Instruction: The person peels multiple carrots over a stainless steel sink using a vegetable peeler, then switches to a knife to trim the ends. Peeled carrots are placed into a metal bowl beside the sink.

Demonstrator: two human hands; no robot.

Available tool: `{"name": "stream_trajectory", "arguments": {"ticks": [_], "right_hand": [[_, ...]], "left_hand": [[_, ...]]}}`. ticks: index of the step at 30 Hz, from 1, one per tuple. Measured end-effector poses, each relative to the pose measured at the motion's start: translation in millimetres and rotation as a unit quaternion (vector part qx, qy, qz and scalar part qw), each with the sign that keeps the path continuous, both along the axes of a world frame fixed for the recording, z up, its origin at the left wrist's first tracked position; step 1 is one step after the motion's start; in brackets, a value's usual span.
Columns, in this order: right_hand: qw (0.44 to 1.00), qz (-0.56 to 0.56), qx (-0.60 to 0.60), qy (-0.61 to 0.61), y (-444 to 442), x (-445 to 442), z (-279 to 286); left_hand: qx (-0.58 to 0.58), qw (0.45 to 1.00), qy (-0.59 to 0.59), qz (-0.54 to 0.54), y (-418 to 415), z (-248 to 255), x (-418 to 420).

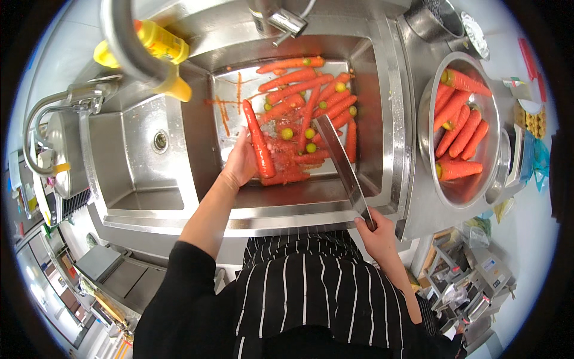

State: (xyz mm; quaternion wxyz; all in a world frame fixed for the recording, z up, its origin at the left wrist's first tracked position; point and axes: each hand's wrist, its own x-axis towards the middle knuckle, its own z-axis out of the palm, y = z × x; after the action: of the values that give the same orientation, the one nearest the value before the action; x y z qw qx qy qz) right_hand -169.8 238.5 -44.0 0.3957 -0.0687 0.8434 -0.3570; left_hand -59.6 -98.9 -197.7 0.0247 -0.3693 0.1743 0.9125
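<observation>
In my left hand [242, 157] I hold a long wet carrot [258, 139] upright above the right-hand basin of a stainless steel sink [287, 190]. My right hand [378, 235] grips the handle of a large knife [339, 161], whose broad blade slants up over the basin's right part, apart from the held carrot. Under the blade lie several carrots [296, 87] with loose cut-off green carrot tops [287, 133] among them. Orange peel strips [223, 114] stick to the basin floor at left. Part of the pile is blurred by water.
On the right counter stands a steel bowl [423, 134] holding several carrots, with a metal pot [432, 20] behind it. A second basin [148, 175] with a drain lies to the left. A yellow-tipped faucet [130, 49] arches over the divider near a yellow bottle [168, 45].
</observation>
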Motion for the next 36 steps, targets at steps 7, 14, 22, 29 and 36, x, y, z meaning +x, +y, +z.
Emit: {"name": "stream_trajectory", "arguments": {"ticks": [7,14,22,29,36], "right_hand": [[0.997,0.003,-0.067,0.044,-2,-13,17],[0.989,0.015,-0.104,0.103,-2,-27,44],[0.912,0.165,-0.208,0.312,-13,-32,86],[0.838,0.271,-0.253,0.401,-16,-31,104],[0.831,0.290,-0.279,0.385,-14,-29,109]], "left_hand": [[0.124,0.950,0.259,0.122,23,134,-27],[-0.131,0.971,0.196,-0.050,47,160,-48],[-0.597,0.776,0.086,-0.183,71,176,-44],[-0.480,0.865,0.116,-0.089,90,188,-13],[-0.422,0.898,0.118,-0.033,98,198,4]]}}
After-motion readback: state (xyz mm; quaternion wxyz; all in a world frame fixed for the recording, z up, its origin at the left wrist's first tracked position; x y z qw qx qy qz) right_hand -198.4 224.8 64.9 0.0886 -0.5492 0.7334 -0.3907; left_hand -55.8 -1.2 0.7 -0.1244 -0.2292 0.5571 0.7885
